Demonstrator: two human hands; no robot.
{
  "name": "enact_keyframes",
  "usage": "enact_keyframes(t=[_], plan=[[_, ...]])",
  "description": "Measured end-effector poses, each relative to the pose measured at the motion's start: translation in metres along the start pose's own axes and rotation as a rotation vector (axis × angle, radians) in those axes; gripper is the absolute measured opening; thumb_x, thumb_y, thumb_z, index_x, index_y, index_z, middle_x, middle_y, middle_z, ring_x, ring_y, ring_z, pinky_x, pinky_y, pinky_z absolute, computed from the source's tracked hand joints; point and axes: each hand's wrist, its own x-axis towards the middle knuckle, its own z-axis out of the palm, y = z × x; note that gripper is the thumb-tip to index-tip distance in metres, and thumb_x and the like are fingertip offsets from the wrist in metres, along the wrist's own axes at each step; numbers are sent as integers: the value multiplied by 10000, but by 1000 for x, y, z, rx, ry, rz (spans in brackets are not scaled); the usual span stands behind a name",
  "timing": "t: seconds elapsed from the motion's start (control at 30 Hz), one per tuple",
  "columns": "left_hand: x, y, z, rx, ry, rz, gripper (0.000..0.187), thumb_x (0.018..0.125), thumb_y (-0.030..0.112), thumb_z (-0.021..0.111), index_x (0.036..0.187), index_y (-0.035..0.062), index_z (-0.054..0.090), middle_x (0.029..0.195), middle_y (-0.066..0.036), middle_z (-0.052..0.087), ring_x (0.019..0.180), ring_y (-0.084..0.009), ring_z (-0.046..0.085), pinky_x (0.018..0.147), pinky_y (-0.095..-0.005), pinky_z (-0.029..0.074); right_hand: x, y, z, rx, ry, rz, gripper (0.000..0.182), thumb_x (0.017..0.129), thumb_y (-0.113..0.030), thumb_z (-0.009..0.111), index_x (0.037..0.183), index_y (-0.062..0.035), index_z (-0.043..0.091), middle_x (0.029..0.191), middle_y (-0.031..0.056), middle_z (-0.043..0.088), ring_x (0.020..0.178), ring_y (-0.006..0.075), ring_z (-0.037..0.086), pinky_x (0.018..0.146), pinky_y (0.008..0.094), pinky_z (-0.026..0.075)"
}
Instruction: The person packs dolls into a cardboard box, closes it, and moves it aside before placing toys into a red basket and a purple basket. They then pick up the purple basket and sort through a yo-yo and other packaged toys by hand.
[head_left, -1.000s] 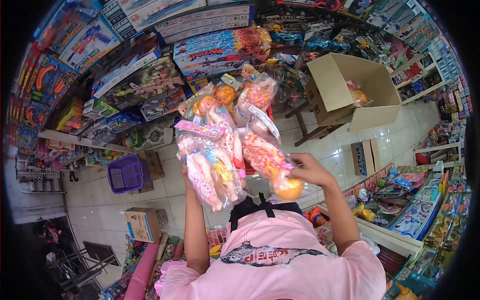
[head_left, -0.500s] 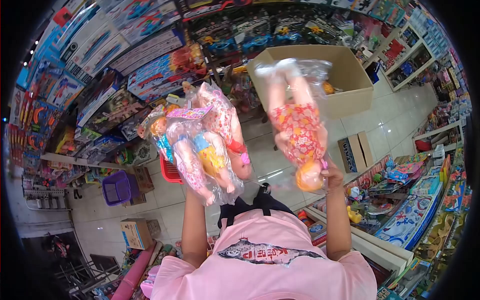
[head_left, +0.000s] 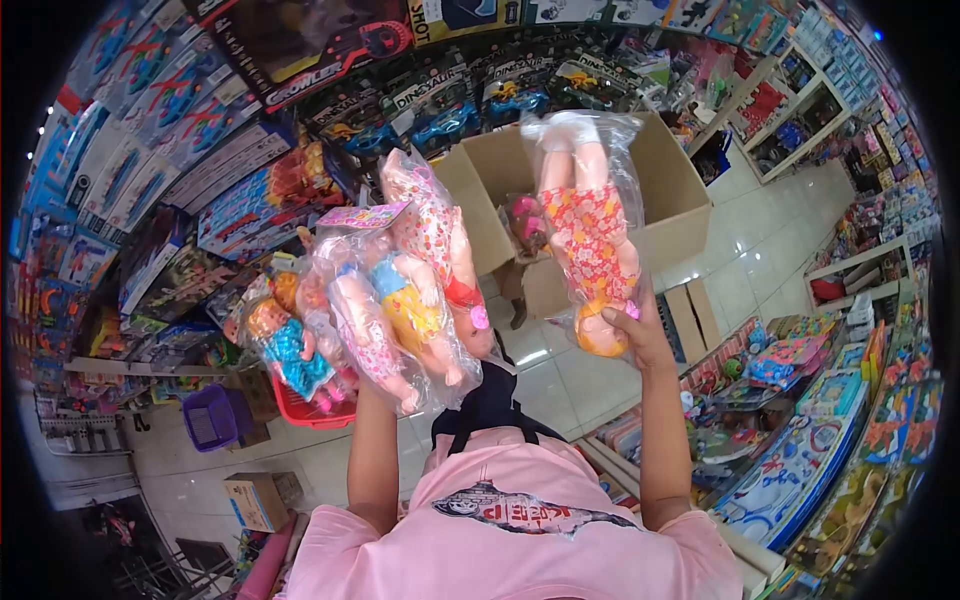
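The right hand (head_left: 640, 335) grips one bagged doll (head_left: 590, 230) by its head before the cardboard box (head_left: 672, 215), while the left hand (head_left: 372, 390), mostly hidden, clutches a bunch of about four bagged dolls (head_left: 390, 300).

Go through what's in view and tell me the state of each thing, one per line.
Right hand: closed on single bagged doll, held head down.
Left hand: mostly hidden, gripping bunch of bagged dolls.
Cardboard box: open, a doll inside.
Purple basket: on the floor, upright.
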Motion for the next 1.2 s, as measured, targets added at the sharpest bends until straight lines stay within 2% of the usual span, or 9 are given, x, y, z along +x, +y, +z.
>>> enact_keyframes(t=[0.23,0.37,0.4,0.53,0.67,0.9,1.0,1.13,1.2], plan=[[59,-16,-7,34,34,30,736,721,445,800,1227,-21,540,1092,-143,641,975,-244,655,841,-389,562,124,-97,-41,-565,-74,-127,695,737,-98,711,1359,-13,411,1313,143,503,1294,221,445,1076,368,359],[87,-19,6,81,43,22,735,721,438,802,1227,-26,540,1094,-146,642,977,-246,656,841,-389,563,189,-134,-56,-1145,-302,-336,584,712,-47,673,1274,-58,516,1217,111,594,1197,259,521,1050,388,359],[95,-19,7,93,49,21,735,721,436,803,1227,-27,540,1095,-147,642,978,-246,656,841,-389,563,204,-138,-58,-1412,-363,-420,567,704,-33,660,1256,-81,538,1193,97,613,1153,282,538,1036,398,359],[85,-23,21,160,79,39,734,721,429,806,1227,-32,541,1097,-149,642,980,-247,657,841,-389,563,273,-86,-70,-1635,-596,-518,564,746,-34,649,1286,-158,545,1231,51,577,1172,287,497,1031,446,345],[83,-35,53,251,138,77,733,722,422,808,1227,-37,542,1099,-152,643,982,-248,657,841,-389,563,334,12,-101,-1623,-742,-601,593,786,-71,652,1348,-186,500,1297,52,523,1239,282,454,1049,476,330],[90,-40,112,454,272,136,732,722,409,813,1226,-46,542,1103,-157,643,985,-250,659,840,-390,564,375,138,-136,-1792,-785,-603,641,893,-232,575,1479,-138,332,1463,179,353,1332,366,355,1068,552,306],[98,-44,135,536,318,146,731,722,404,815,1226,-50,543,1105,-159,644,987,-251,659,840,-390,564,387,150,-133,-1775,-830,-571,670,915,-295,567,1490,-88,293,1483,189,321,1342,389,331,1075,560,297],[113,-39,158,615,339,124,730,722,397,818,1226,-55,543,1107,-161,644,988,-252,660,840,-390,565,396,105,-124,-1649,-902,-364,736,882,-373,643,1478,-84,323,1445,207,355,1337,397,327,1101,527,275],[112,-41,176,656,332,128,730,722,393,819,1226,-58,544,1108,-163,645,989,-252,660,840,-390,565,404,64,-118,-1267,-1070,-302,774,853,-402,679,1470,-80,341,1395,223,405,1328,393,351,1113,490,288]])
